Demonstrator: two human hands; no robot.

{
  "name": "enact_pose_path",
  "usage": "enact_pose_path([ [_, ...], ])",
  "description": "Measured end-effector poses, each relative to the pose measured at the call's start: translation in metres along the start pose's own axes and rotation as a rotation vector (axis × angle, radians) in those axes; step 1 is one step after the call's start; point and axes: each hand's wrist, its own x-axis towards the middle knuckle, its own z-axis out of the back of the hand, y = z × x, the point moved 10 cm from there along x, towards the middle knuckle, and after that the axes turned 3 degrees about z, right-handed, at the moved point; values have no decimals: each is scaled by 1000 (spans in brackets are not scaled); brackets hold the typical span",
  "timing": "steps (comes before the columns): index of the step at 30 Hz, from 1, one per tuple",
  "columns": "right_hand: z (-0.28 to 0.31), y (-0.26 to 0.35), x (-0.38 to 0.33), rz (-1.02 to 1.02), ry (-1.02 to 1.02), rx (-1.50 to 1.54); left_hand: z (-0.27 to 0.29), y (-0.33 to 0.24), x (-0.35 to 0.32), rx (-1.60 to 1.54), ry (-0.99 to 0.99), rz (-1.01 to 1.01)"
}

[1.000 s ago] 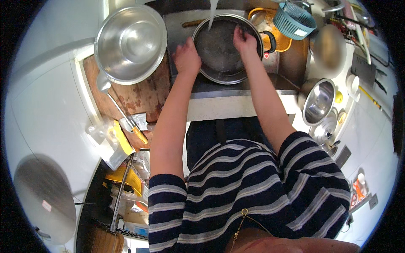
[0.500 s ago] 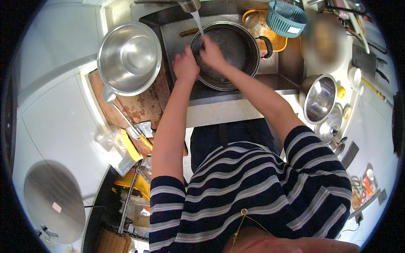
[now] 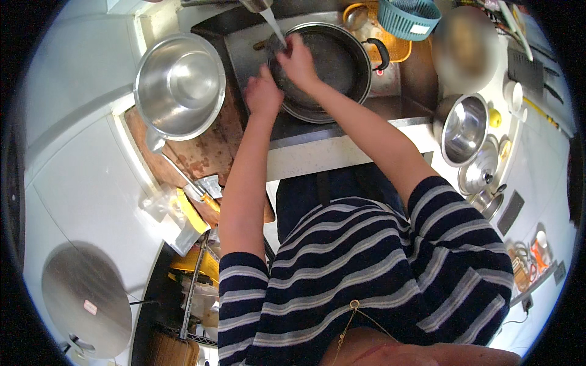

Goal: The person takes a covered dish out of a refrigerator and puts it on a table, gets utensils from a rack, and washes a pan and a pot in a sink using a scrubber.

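Note:
A dark two-handled pot (image 3: 339, 70) sits in the sink (image 3: 397, 90), its black looped handle (image 3: 383, 53) on the right. From the tap (image 3: 256, 5), water streams (image 3: 274, 25) down by the pot's far left rim. My left hand (image 3: 264, 94) is closed at the pot's left edge; the grip itself is hidden under the fingers. My right hand (image 3: 297, 66) is over the inside of the left rim, next to the falling water. Its fingers are bent and blurred, and what they hold cannot be made out.
A large steel pot (image 3: 146, 91) stands left on a wooden board (image 3: 204, 158), beside a ladle (image 3: 177, 168). A blue basket (image 3: 408, 24) and an orange basket (image 3: 398, 50) are at the sink's far right. A steel bowl (image 3: 464, 128) and a lid (image 3: 479, 174) lie right.
My right hand has shifted slightly along the pot's left rim toward the water stream. My left hand stays at the left edge. The whole view has moved a little.

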Motion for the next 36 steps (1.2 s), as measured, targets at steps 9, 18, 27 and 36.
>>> enact_pose_path([
  [9,52,-110,6,-521,-802,536,1,8,-7,-87,-3,52],
  [18,-77,-104,-69,-92,808,-627,-4,-1,-4,-62,-61,21],
  [27,25,-164,0,504,1142,-1838,-3,-12,-3,-29,-41,-49],
  [36,19,-95,4,684,790,-1879,-6,8,-8,-42,-19,17],
])
